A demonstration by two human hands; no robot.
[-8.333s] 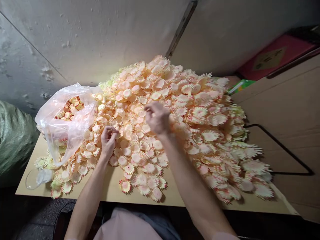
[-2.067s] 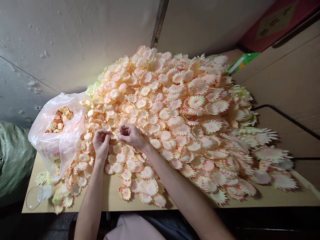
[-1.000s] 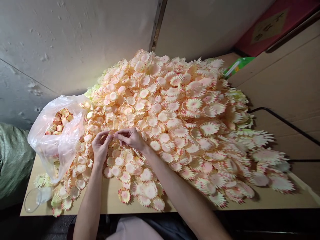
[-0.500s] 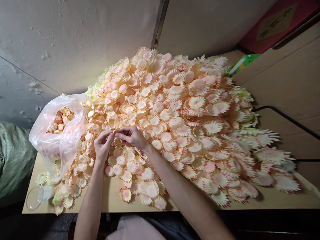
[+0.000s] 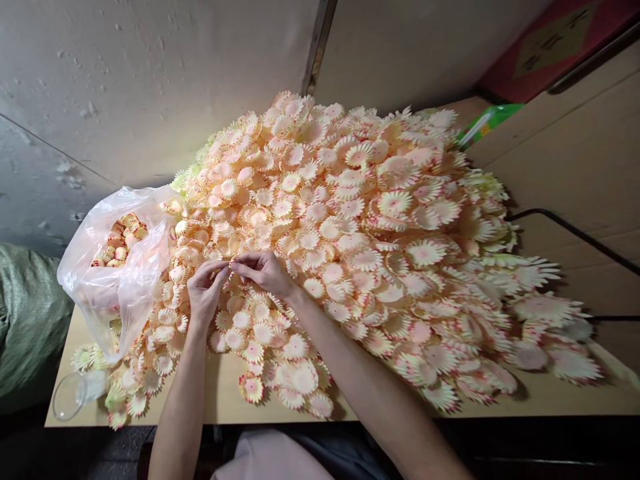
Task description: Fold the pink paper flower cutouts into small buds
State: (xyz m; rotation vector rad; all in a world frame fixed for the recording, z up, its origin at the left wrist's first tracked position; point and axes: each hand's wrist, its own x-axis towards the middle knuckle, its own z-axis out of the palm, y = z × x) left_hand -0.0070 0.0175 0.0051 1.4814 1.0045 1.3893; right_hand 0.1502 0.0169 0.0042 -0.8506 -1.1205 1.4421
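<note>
My left hand (image 5: pixel 204 288) and my right hand (image 5: pixel 265 275) meet fingertip to fingertip over the near-left part of a large heap of artificial flower petals (image 5: pixel 350 207). Both are closed in a pinch on one small petal piece (image 5: pixel 232 264), pale with a reddish edge and mostly covered by the fingers. The heaped pieces are thin pale pink and cream discs with fringed, red-tipped rims. Left of my hands a translucent plastic bag (image 5: pixel 137 287) stands with its mouth open. Inside it lie several small curled flower pieces (image 5: pixel 120 245) with red and yellow edges.
The heap covers much of the wooden table (image 5: pixel 225 387). A clear round cup (image 5: pixel 69 397) lies near its front left corner. At left bulges a green woven sack (image 5: pixel 30 327). A green packet (image 5: pixel 490 123) and cardboard (image 5: pixel 575 173) stand at right, with a black rod (image 5: pixel 560 223).
Both hands stay in nearly the same place. My fingertips have shifted slightly around the small petal piece, and a bit more of it shows between them. The heap and bag look unchanged.
</note>
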